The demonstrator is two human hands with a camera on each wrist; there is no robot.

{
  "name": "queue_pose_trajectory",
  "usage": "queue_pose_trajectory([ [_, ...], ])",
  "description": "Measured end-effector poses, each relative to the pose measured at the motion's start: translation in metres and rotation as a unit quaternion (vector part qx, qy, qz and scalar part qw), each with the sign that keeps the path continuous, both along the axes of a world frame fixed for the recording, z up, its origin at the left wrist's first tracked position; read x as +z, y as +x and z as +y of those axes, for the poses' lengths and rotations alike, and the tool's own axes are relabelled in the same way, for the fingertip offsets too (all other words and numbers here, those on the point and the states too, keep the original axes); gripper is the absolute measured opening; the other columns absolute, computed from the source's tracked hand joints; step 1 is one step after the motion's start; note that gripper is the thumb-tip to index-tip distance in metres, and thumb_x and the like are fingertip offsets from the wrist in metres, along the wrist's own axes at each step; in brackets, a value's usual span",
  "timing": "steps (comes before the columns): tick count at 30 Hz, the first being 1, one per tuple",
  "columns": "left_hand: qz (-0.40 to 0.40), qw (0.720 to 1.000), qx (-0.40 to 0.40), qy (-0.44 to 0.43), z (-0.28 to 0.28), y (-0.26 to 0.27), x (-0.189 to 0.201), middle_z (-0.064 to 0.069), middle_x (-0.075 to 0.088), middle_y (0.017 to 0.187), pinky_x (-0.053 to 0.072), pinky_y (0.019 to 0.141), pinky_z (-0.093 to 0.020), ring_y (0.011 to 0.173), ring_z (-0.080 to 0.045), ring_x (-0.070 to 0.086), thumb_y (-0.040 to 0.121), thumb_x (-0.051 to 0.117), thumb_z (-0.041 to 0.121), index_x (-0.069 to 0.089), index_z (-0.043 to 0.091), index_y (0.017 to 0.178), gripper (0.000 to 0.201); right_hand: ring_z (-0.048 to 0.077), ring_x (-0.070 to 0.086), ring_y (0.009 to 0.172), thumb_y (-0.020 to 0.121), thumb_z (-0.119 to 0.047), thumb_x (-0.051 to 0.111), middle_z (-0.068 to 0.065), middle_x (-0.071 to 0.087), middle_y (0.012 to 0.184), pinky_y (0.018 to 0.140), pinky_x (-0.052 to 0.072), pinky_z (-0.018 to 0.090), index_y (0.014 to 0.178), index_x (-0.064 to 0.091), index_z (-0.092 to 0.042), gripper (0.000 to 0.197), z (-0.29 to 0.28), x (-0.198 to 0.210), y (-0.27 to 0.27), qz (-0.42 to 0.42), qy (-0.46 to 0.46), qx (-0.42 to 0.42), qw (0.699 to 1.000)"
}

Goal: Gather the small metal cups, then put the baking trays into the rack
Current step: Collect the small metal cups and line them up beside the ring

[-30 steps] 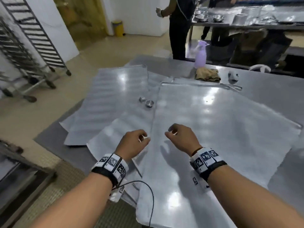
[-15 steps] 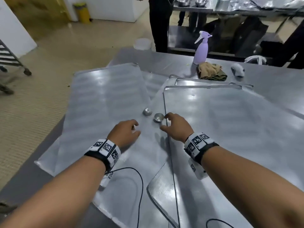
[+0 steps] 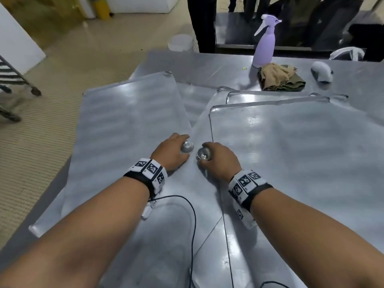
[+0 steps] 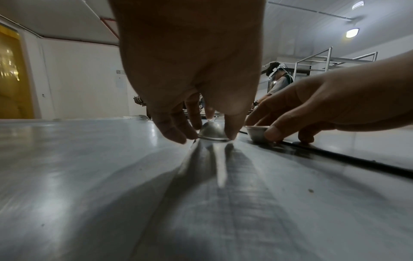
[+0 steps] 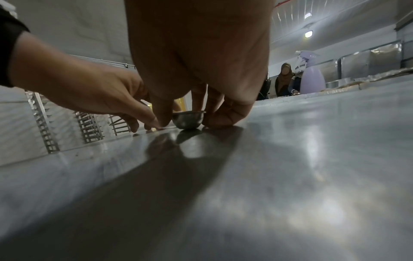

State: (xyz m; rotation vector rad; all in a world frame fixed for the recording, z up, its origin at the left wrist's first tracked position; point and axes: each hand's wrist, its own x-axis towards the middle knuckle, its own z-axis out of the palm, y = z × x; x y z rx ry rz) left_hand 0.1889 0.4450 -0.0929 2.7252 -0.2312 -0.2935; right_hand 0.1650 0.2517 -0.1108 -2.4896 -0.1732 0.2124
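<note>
Two small metal cups sit side by side on overlapping flat baking trays [image 3: 128,121] in the middle of the table. The left cup [image 3: 187,147] [image 4: 212,132] lies upside down, and my left hand [image 3: 176,151] [image 4: 208,136] pinches it between thumb and fingers. The right cup [image 3: 204,154] [image 5: 188,120] stands upright, and my right hand [image 3: 209,154] [image 5: 185,121] curls its thumb and fingers around it. Both cups still rest on the tray surface. More trays [image 3: 291,152] lie to the right.
A purple spray bottle [image 3: 265,45], a crumpled cloth [image 3: 280,76] and a small grey object [image 3: 321,72] sit at the table's far side. A wheeled tray rack [image 3: 12,84] stands at the far left on the floor. A person stands beyond the table.
Both hands have moved forward over the trays to the two cups. Half a second ago they were just short of them; now each hand's fingers close around one cup.
</note>
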Motion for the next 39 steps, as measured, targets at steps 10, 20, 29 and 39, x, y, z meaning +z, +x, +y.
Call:
queue_pose_trajectory([
  [10,-0.021,1.0,0.006,-0.011,-0.005,0.002,-0.008,0.0,0.06,0.099,0.038,0.067,-0.031,0.088,-0.023,0.058,0.086,0.071,0.036,0.056,0.018,0.098,0.026,0.015,0.061,0.087,0.074,-0.042,0.075,-0.008,0.065,0.099,0.077,0.053,0.033,0.111,0.06,-0.026,0.043,-0.004,-0.005,0.005,0.018,0.062,-0.033,0.997],
  [20,-0.005,0.998,0.028,-0.058,0.002,-0.014,-0.002,0.004,0.052,0.11,0.051,0.08,-0.034,0.091,-0.019,0.059,0.079,0.073,0.035,0.059,0.026,0.11,0.034,0.018,0.062,0.089,0.074,-0.041,0.078,-0.003,0.067,0.103,0.078,0.053,0.033,0.115,0.06,-0.022,0.049,-0.005,-0.002,0.004,0.027,0.076,-0.031,0.996],
  [29,0.0,0.997,0.027,-0.069,0.008,-0.033,-0.001,0.009,0.054,0.099,0.042,0.068,-0.025,0.086,-0.012,0.055,0.071,0.084,0.045,0.051,0.027,0.094,0.044,0.015,0.06,0.087,0.074,-0.04,0.078,-0.008,0.063,0.098,0.074,0.049,0.03,0.115,0.059,-0.024,0.048,-0.004,-0.002,0.001,0.017,0.076,-0.038,0.996],
  [39,0.008,0.997,0.038,-0.063,0.008,-0.046,0.009,0.004,0.062,0.112,0.047,0.083,-0.027,0.1,-0.017,0.061,0.075,0.083,0.04,0.061,0.02,0.12,0.053,0.019,0.062,0.092,0.073,-0.039,0.08,-0.002,0.066,0.102,0.081,0.054,0.035,0.115,0.058,-0.021,0.05,-0.01,0.007,0.001,0.052,0.089,-0.013,0.995],
])
